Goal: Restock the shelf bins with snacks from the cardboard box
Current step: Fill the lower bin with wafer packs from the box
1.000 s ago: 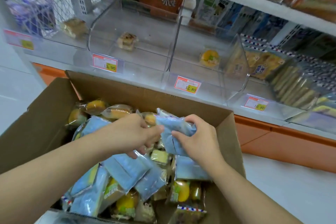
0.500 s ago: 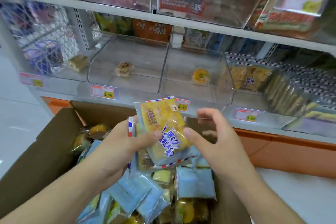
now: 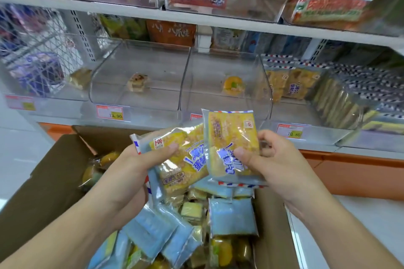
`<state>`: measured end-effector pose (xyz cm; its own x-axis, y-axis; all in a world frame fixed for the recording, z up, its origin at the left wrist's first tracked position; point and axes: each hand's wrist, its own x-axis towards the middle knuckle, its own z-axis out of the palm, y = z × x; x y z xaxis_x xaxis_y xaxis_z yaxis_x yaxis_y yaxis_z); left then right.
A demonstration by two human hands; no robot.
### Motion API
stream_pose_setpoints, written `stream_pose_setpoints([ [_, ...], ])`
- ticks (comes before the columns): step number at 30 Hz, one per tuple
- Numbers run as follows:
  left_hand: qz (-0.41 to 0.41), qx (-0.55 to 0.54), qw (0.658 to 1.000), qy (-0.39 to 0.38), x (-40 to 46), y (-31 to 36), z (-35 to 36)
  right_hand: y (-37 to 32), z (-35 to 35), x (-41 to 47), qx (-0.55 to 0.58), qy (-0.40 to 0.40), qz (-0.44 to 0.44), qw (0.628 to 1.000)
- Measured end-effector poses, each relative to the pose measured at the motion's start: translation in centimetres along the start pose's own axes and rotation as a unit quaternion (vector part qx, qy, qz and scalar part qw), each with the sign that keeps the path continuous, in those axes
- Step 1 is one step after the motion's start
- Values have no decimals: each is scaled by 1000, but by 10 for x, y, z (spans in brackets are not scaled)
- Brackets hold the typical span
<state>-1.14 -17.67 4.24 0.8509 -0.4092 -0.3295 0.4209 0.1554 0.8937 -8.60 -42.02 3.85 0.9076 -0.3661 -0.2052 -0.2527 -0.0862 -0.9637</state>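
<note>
Yellow snack packet (image 3: 232,144) pinched by right hand (image 3: 275,159) fingers (image 3: 265,137) — thumb in front

Bright, even store light with soft shadows. White glare streaks the clear shelf bins (image 3: 140,85) and snack packets (image 3: 231,144). Upper shelf smears with motion blur; wide-angle edges bow.

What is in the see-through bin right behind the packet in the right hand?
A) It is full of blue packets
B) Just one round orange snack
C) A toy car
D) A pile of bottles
B: the clear bin behind the yellow packet gripped by the right hand holds only one round orange snack.
</note>
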Motion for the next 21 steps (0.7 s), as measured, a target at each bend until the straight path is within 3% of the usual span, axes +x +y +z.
stream_pose_setpoints([
  [5,-36,-11,999,11,7,6,9,-7,-11,4,40,-9,-25,999],
  [12,-50,-8,999,17,11,7,23,-4,-19,6,47,-82,-40,995],
  [15,-69,8,997,18,8,9,20,-5,-19,5,-9,-120,-69,990],
  [21,-136,46,984,-101,10,0,9,-6,-11,1,-196,-139,-116,964],
])
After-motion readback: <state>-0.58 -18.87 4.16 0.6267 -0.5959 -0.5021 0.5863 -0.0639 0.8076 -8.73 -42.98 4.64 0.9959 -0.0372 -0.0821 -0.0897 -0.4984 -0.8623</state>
